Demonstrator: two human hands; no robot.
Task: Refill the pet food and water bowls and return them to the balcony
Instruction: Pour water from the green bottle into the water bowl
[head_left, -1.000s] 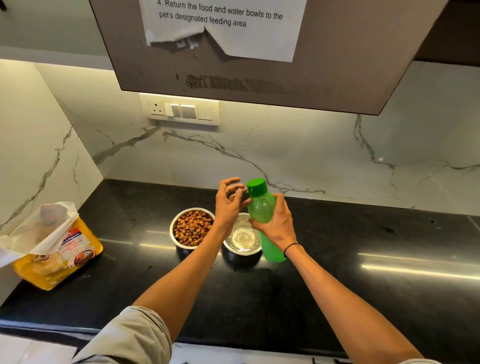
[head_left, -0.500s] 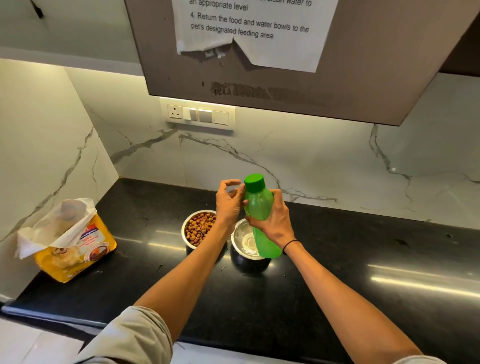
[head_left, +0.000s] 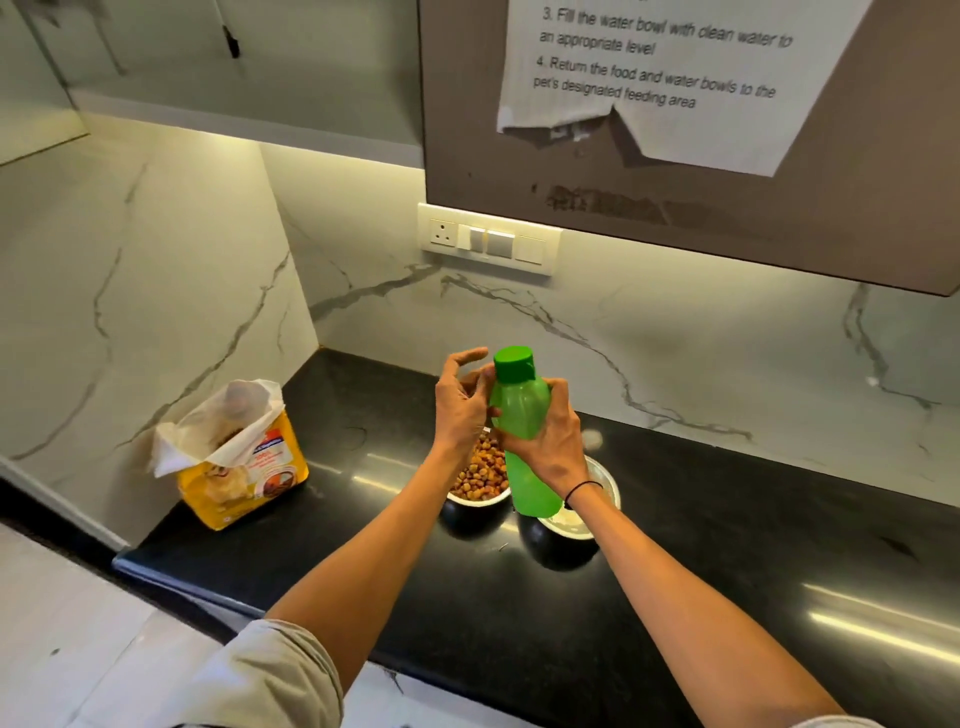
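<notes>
The green bottle (head_left: 522, 415) is held upright above two bowls, right hand (head_left: 553, 441) wrapped round its middle. The left hand (head_left: 462, 402) hovers loosely curled beside the cap (head_left: 513, 361), holding nothing. The bottle and right wrist hide most of the water bowl (head_left: 605, 480); the food bowl (head_left: 480, 475) shows kibble on the black tabletop (head_left: 727, 545).

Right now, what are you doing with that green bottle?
A person's right hand holds the green bottle upright above two bowls on the black counter. The left hand reaches toward its cap, which is on. The food bowl already holds kibble. The food bag stands open nearby.
</notes>
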